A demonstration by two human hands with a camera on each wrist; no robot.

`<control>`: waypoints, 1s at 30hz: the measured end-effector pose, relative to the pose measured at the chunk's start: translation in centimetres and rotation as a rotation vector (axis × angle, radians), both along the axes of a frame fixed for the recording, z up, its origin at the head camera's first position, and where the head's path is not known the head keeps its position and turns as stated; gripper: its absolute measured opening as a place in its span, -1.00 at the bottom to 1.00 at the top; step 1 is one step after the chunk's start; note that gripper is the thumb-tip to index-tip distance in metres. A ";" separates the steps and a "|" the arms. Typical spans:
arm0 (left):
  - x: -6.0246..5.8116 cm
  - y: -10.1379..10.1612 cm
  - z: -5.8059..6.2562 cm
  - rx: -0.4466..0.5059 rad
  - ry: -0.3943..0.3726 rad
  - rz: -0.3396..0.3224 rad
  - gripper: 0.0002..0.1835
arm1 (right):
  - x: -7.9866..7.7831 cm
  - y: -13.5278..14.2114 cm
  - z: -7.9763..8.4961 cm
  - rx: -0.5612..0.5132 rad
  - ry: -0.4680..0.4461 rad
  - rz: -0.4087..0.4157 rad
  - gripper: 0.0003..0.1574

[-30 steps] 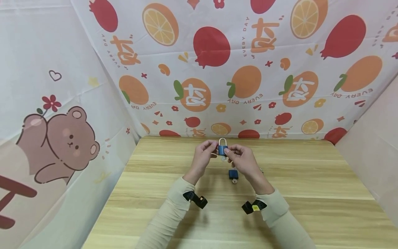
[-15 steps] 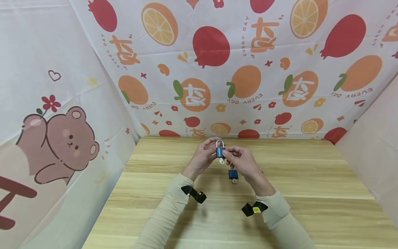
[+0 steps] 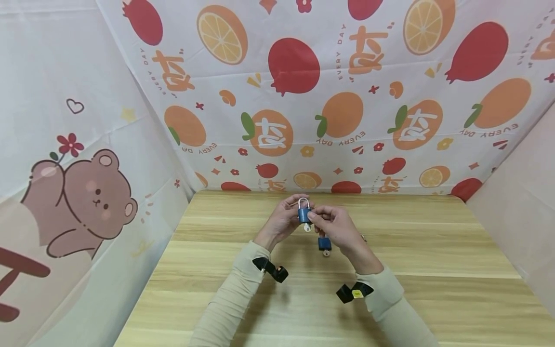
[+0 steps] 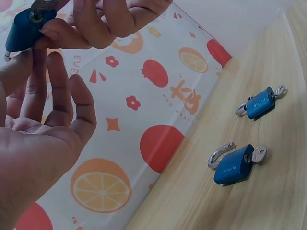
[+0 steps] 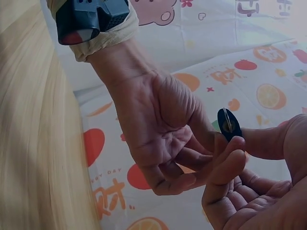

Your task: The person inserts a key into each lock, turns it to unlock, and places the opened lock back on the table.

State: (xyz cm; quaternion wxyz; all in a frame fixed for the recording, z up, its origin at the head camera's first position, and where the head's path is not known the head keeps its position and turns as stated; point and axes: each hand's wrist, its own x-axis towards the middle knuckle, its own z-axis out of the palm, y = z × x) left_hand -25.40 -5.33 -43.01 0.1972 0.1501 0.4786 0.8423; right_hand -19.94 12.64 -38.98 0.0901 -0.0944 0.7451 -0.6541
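Note:
A small blue padlock (image 3: 304,215) with a silver shackle upright and a key (image 3: 307,227) hanging from its bottom is held above the table. My right hand (image 3: 338,229) pinches the body from the right, thumb in front. From the left, my left hand (image 3: 282,221) grips it too, fingers behind it and partly hidden; in the left wrist view the thumb and forefinger reach the padlock's side. A second blue padlock (image 4: 232,165) lies on the table with its shackle swung loose and a key in it. Beyond that lies a third padlock (image 4: 260,103), also keyed.
The wooden table (image 3: 412,299) ends at a fruit-printed cloth (image 3: 373,168) at the back. A bear-printed cloth (image 3: 26,120) hangs along the left side. Wrist cameras (image 3: 272,270) sit on both cuffs. My right wrist nearly hides the third padlock in the head view.
The held padlock has shifted slightly left and down, with the right hand following. The left hand's fingers have moved from beside the padlock to behind it. The padlocks on the table stay put.

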 end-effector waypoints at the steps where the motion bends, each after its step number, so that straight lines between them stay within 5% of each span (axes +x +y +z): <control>1: 0.0 0.0 0.0 0.002 0.006 -0.005 -0.78 | 0.0 0.0 0.0 0.001 -0.002 0.001 -0.67; 14: 0.0 -0.5 0.0 0.055 0.050 -0.065 -0.88 | 0.1 0.2 0.1 -0.022 0.023 0.043 -0.64; 30: 0.0 -1.0 0.2 -0.028 0.079 0.012 -0.67 | 0.0 0.0 -0.1 0.021 0.012 0.034 -0.64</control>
